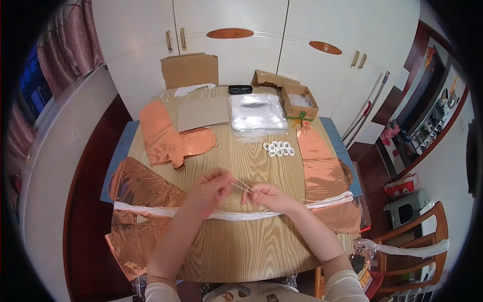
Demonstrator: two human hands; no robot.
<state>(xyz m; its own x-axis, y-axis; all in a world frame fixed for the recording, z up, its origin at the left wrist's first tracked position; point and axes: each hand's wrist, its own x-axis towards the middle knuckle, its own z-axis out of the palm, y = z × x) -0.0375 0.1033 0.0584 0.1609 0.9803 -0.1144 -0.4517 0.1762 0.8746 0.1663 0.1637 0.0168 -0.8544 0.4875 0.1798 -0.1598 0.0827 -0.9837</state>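
My left hand [214,186] and my right hand [269,196] are raised over the middle of the table, close together. Between them run thin white strands of string [240,185], pinched in the fingers of both. Under my forearms a long bundle of white strings [241,216] stretches across the table from left to right. Flat rose-gold foil balloons lie on both sides: one large balloon [161,136] at the far left, crumpled foil [143,183] beneath the bundle's left end, and another foil balloon [319,163] at the right. Several small white rings [279,148] sit grouped beyond my right hand.
A stack of clear plastic bags [258,113] lies at the back beside a grey cardboard sheet [203,111]. An open cardboard box [300,102] and a black case [240,89] stand near the cabinets. A wooden chair [415,246] stands at the right.
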